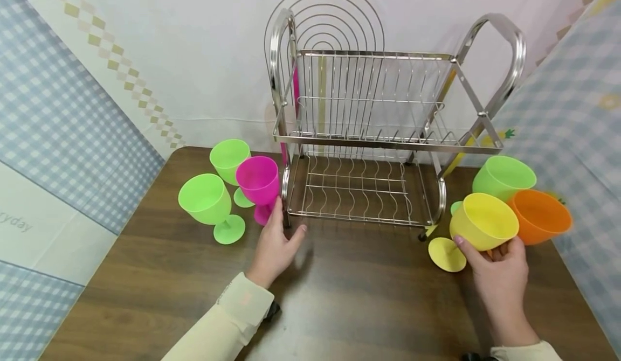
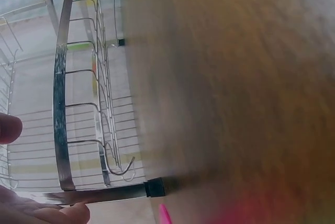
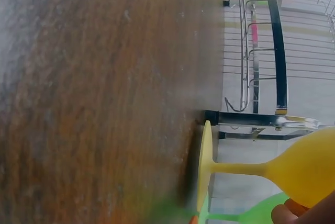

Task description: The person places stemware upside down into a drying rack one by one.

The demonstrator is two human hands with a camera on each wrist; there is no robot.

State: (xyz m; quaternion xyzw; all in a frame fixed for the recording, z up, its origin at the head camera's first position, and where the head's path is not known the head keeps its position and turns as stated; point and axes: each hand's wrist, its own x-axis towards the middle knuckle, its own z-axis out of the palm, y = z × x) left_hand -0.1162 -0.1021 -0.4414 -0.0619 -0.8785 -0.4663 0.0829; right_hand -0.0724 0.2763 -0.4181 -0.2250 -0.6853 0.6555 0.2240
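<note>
A metal rack [image 2: 100, 124] is carried by the bench [image 2: 235, 93] alongside its far edge and is viewed on its side, with the bench surface toward the right. A flat rail [image 2: 60, 103] is joined by curved wires [image 2: 78, 70]. A leg [image 2: 110, 194] is terminated by a black foot [image 2: 155, 188], which is supported on the bench. The hand [image 2: 36, 211] is positioned along the leg; contact cannot be determined. The thumb [image 2: 9, 129] is held apart from the fingers. Just beside the foot, a pink edge [image 2: 165, 215] is cut off by the view border. Beyond the rack, a pale sheet [image 2: 32, 51] is hung.
</note>
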